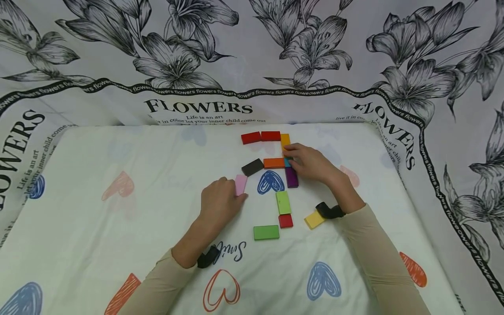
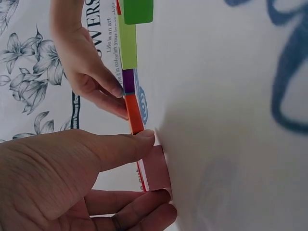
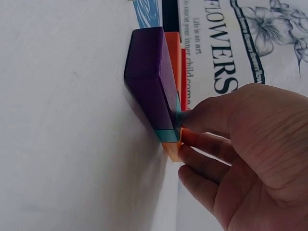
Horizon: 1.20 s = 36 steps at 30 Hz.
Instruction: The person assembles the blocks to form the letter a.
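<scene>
My left hand (image 1: 220,202) pinches a pink block (image 1: 241,184) between thumb and fingers, as the left wrist view shows. The pink block sits just below a dark grey block (image 1: 252,167). Up and to the right, my right hand (image 1: 315,164) has thumb and fingers on a small teal block (image 3: 167,135), mostly hidden in the head view. This teal block lies between a purple block (image 1: 292,178) and a yellow-orange block (image 1: 285,139). An orange block (image 1: 273,163) meets it from the left.
Two red blocks (image 1: 270,136) extend left from the yellow-orange one. Below are a light green block (image 1: 283,202), a small red block (image 1: 285,221) and a green block (image 1: 266,232). A yellow block (image 1: 314,220) lies by the right wrist strap (image 1: 330,211). A patterned cloth (image 1: 157,197) covers the table.
</scene>
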### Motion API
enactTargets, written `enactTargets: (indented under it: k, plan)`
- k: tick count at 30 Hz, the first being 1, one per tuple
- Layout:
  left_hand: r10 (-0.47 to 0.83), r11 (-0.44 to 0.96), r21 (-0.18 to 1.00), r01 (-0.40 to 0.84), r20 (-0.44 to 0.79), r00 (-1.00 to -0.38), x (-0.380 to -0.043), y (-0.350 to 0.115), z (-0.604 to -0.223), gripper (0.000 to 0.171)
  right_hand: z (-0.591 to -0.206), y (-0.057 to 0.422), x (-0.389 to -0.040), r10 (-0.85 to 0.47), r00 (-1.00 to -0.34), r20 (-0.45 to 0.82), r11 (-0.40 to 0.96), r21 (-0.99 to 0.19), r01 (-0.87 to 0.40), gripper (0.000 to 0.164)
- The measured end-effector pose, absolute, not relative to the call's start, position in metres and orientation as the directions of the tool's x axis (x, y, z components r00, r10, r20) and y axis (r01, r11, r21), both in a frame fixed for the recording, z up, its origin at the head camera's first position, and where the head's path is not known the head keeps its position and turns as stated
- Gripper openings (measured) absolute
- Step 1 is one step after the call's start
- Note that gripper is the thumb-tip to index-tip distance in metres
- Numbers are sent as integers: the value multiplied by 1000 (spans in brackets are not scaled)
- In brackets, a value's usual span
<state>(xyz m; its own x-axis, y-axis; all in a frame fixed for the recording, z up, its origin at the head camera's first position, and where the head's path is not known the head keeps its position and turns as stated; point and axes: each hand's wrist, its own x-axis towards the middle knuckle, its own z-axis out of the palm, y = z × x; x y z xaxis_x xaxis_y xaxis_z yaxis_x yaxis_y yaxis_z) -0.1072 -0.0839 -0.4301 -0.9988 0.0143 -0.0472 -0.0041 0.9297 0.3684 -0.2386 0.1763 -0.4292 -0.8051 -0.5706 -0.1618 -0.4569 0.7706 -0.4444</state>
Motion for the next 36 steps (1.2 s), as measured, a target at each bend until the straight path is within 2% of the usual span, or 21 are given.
enactTargets:
  k: [12, 36]
  plan:
    - [21, 935, 353, -6, -71, -997, -108, -77, -430, 42, -430, 176, -238, -561, -810, -172, 773, -459, -438, 44]
    - [46, 918, 397, 7, -88, -995, -107, -86, -430, 29, -430, 178, -239, -566, -809, -158, 767, -461, -447, 44]
